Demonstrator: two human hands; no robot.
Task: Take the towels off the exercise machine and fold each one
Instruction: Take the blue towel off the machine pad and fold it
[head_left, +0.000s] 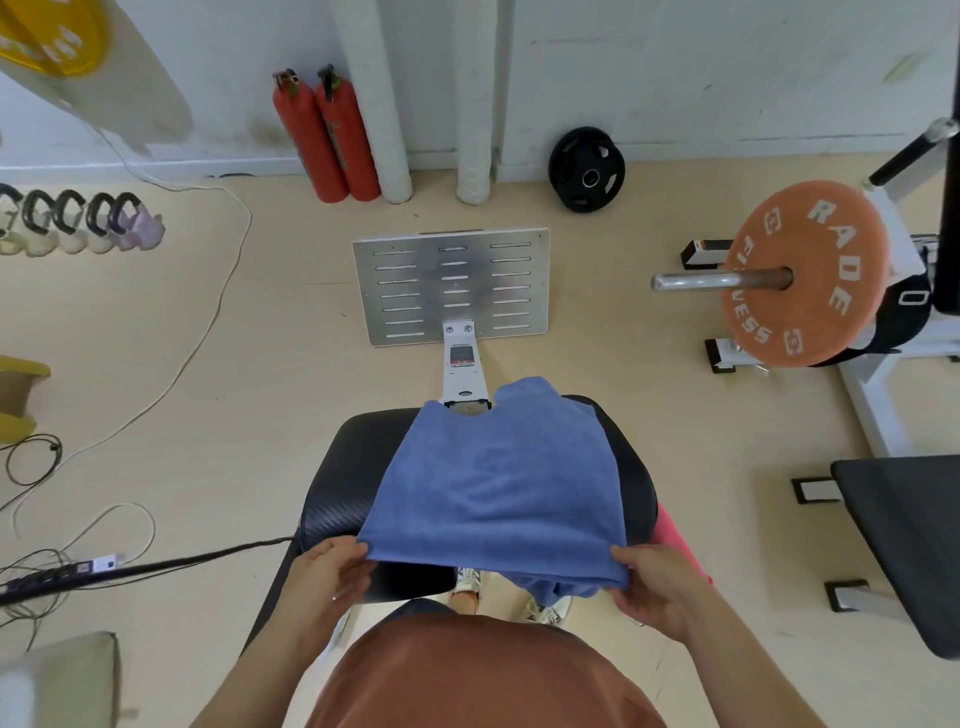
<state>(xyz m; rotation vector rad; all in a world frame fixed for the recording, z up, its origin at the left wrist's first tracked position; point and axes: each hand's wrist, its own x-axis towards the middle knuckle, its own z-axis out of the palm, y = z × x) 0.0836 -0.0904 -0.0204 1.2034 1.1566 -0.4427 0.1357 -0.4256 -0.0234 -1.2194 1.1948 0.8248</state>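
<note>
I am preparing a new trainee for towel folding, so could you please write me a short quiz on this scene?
1. True or false: the left hand and the right hand each pinch a near corner of the blue towel.
2. Multiple choice: the towel is spread mostly over A) a wooden table, B) the black padded seat, C) a laundry basket.
3. Short answer: how many red fire extinguishers stand against the far wall?

Key: 1 true; 2 B; 3 two.
</note>
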